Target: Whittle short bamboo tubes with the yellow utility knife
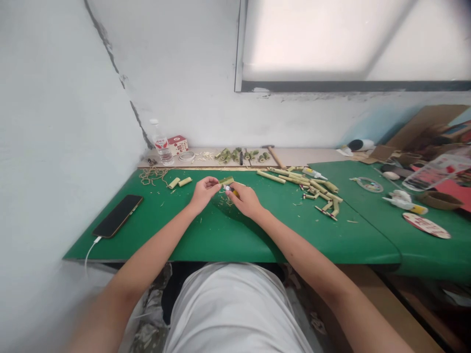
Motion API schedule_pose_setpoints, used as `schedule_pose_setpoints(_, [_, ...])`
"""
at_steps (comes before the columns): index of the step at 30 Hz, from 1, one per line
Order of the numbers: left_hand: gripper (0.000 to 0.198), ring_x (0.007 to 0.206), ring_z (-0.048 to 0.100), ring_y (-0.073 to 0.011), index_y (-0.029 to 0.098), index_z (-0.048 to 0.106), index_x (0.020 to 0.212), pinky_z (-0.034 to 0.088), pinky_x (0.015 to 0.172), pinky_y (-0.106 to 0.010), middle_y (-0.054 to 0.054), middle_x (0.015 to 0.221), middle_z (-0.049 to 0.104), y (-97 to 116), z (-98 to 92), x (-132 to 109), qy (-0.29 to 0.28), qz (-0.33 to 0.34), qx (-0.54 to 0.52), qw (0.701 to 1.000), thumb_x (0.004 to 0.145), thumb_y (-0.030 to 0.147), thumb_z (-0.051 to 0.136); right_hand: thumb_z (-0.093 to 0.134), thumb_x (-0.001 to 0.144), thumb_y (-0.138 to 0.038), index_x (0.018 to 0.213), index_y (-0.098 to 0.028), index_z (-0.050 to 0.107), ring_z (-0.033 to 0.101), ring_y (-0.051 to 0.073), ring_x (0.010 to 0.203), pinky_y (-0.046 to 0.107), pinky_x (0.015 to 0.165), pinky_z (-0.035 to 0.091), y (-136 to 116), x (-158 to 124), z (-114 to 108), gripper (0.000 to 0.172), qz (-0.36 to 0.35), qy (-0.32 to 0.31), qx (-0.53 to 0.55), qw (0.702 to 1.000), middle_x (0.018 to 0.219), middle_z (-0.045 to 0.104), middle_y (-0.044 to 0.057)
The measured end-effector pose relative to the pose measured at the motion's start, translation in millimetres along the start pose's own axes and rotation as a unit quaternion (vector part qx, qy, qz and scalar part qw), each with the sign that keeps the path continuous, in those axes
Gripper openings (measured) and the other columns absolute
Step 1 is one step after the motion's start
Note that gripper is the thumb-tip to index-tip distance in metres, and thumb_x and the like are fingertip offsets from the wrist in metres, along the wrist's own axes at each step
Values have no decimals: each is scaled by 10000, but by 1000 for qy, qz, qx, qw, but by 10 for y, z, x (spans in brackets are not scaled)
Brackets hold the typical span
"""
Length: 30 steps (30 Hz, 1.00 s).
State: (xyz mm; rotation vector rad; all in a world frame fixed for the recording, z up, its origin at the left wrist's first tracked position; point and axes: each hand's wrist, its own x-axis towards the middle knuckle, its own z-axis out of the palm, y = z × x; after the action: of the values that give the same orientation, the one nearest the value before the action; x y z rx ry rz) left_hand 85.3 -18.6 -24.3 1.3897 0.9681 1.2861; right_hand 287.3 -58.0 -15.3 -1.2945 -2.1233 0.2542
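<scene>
My left hand (203, 192) is closed on a short greenish bamboo piece (226, 181), held just above the green table (206, 235). My right hand (246, 200) is closed beside it, gripping a small tool with a yellow handle (234, 192) whose tip meets the bamboo piece. Pale shavings (225, 202) lie on the table under both hands.
A black phone (117, 215) on a white cable lies at the left. Two short bamboo pieces (179, 182) and twine (151, 175) sit behind it. Several bamboo sticks (312, 189) lie to the right. A water bottle (162, 143), a small box (178, 145) and clutter line the back ledge.
</scene>
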Motion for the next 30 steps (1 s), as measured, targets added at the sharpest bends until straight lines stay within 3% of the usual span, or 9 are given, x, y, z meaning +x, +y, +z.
schedule_pose_setpoints(6, [409,569,478,-101,197,624,896,376,549,-245,37,703,593,-4,6,-11,-13,3,3,1000,687,455,864,526,1112,-444,973,-242,643,626,203,722,290,635,304,-1,-7,-8,271,-3,5,0,1000,872,741,41])
schedule_pose_setpoints(15, [388,725,609,-155,183,682,970,469,656,-268,-15,827,678,-21,-5,-3,-19,14,22,999,709,422,841,541,1105,-424,1024,-244,671,641,206,725,285,638,324,-21,-6,-6,237,0,5,-5,1000,893,758,48])
schedule_pose_setpoints(30, [386,646,566,-124,194,614,833,442,620,-255,23,728,631,-70,-1,8,-8,12,43,999,677,393,906,533,1118,-453,1019,-245,695,669,228,736,295,623,306,38,11,25,281,31,9,-23,999,870,770,57])
